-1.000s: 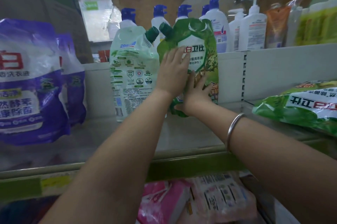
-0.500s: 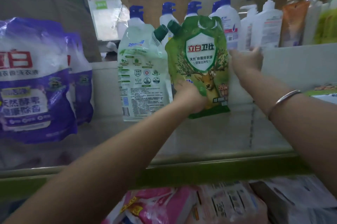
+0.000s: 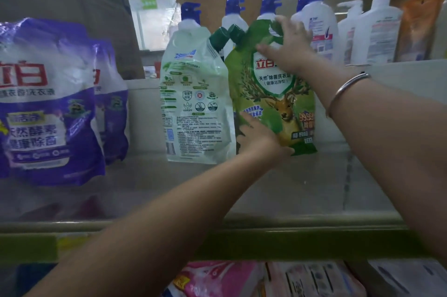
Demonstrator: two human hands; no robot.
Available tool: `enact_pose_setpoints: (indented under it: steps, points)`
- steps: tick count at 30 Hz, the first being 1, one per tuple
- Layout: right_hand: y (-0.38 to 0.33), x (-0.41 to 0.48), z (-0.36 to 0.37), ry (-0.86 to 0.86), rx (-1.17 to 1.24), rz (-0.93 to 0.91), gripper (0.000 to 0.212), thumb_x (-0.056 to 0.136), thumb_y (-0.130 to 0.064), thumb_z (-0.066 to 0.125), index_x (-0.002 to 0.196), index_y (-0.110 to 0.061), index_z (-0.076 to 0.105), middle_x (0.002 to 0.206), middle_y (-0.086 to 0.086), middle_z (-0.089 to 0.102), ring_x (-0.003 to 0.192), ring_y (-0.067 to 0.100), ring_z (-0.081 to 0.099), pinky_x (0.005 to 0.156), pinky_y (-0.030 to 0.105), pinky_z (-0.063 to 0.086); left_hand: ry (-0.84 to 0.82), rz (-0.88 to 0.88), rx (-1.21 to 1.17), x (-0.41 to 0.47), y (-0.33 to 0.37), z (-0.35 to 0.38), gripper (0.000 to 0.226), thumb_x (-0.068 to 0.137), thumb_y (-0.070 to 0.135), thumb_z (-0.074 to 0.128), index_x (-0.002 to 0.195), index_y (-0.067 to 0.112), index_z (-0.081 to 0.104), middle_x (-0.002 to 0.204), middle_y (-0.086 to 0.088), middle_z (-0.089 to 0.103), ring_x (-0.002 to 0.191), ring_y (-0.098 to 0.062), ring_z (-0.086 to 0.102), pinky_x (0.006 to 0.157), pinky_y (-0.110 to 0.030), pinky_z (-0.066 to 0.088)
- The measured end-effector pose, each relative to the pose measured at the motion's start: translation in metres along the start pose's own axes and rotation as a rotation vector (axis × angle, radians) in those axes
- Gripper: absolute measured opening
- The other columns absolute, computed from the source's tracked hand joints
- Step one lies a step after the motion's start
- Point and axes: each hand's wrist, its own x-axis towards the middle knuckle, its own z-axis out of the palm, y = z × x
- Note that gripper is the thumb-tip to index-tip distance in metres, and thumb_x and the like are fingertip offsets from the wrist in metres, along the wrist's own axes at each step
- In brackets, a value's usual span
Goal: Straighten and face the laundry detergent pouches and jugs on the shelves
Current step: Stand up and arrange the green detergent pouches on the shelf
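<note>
A green deer-print detergent pouch (image 3: 273, 108) stands upright at the back of the shelf, its front toward me. My left hand (image 3: 260, 138) grips its lower left corner. My right hand (image 3: 287, 46), a silver bangle on its wrist, holds the pouch's top by the handle cutout. Touching its left side, a pale green pouch (image 3: 196, 103) stands with its printed back toward me. Two purple pouches (image 3: 48, 108) stand at the left, one behind the other.
The grey shelf (image 3: 278, 187) has a green front lip. Behind the divider stand several blue-capped white bottles (image 3: 319, 20) and white pump bottles (image 3: 377, 28). Pink and white packs (image 3: 217, 279) lie on the shelf below.
My right hand moved from beside the green pouch's right edge up onto its top. My left hand stays at the pouch's lower left. The view shifted slightly left.
</note>
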Motion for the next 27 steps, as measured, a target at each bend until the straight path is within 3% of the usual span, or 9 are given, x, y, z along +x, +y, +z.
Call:
enact_pose_setpoints:
  steps: [3,7,11,15,19,21,23,27]
  points:
    - [-0.001,0.009,0.006,0.036,-0.042,-0.007,0.051,0.088,-0.051,0.05,0.127,-0.018,0.049,0.142,0.004,0.033,0.132,0.028,0.026,0.106,0.046,0.026,0.007,0.007,0.0,0.006,0.0,0.0,0.124,0.077,0.038,0.073,0.142,0.005,-0.027,0.154,-0.016,0.008,0.141,-0.034,0.017,0.113,-0.042,0.023]
    - [-0.01,0.034,0.005,0.128,0.191,0.077,0.038,0.093,-0.043,0.045,0.102,-0.01,0.061,0.125,0.013,0.049,0.119,0.031,0.045,0.098,0.051,0.04,0.029,0.008,-0.01,0.012,-0.001,0.001,0.12,0.079,0.032,0.072,0.143,0.003,-0.026,0.15,-0.017,0.015,0.138,-0.034,0.022,0.112,-0.043,0.025]
    - [-0.006,0.047,0.006,0.169,0.196,0.15,0.037,0.095,-0.039,0.044,0.102,-0.008,0.062,0.128,0.014,0.048,0.118,0.034,0.044,0.097,0.05,0.038,0.048,0.021,-0.009,0.02,-0.001,0.002,0.117,0.081,0.025,0.071,0.143,0.002,-0.025,0.149,-0.017,0.019,0.136,-0.033,0.027,0.11,-0.041,0.027]
    - [-0.004,0.028,0.002,0.118,0.101,0.16,0.052,0.093,-0.053,0.039,0.122,-0.012,0.05,0.14,0.012,0.033,0.129,0.032,0.03,0.104,0.047,0.027,0.058,-0.011,0.001,0.024,0.001,0.002,0.114,0.083,0.023,0.071,0.144,0.003,-0.023,0.152,-0.016,0.015,0.138,-0.032,0.025,0.111,-0.04,0.026]
    - [0.02,-0.013,0.001,0.117,0.134,0.341,0.086,0.085,-0.063,0.046,0.148,-0.014,0.013,0.153,0.015,0.012,0.142,0.033,0.013,0.112,0.051,0.018,0.016,-0.03,-0.025,0.016,0.001,-0.004,0.128,0.073,0.03,0.078,0.143,0.003,-0.025,0.153,-0.015,0.012,0.138,-0.032,0.026,0.111,-0.04,0.028]
    - [0.033,-0.036,0.002,0.193,0.198,0.436,0.088,0.082,-0.062,0.051,0.146,-0.009,0.021,0.151,0.015,0.02,0.14,0.031,0.021,0.111,0.047,0.026,0.004,-0.025,-0.05,0.014,0.001,-0.003,0.128,0.072,0.028,0.079,0.143,0.005,-0.026,0.153,-0.015,0.013,0.137,-0.033,0.029,0.11,-0.04,0.029]
    - [0.039,-0.058,0.007,0.125,0.164,0.479,0.088,0.078,-0.064,0.055,0.141,-0.008,0.03,0.149,0.015,0.024,0.138,0.031,0.023,0.108,0.047,0.03,-0.007,-0.02,-0.062,0.012,0.001,-0.001,0.128,0.073,0.027,0.078,0.143,0.006,-0.027,0.153,-0.016,0.014,0.137,-0.034,0.03,0.11,-0.04,0.029]
    - [0.045,-0.083,0.017,-0.132,0.076,0.545,0.117,0.064,-0.067,0.069,0.147,-0.007,0.011,0.151,0.015,0.023,0.139,0.033,0.025,0.112,0.045,0.027,-0.004,-0.014,-0.053,0.017,0.001,0.002,0.121,0.079,0.029,0.073,0.143,0.005,-0.026,0.152,-0.019,0.016,0.136,-0.033,0.032,0.109,-0.04,0.03]
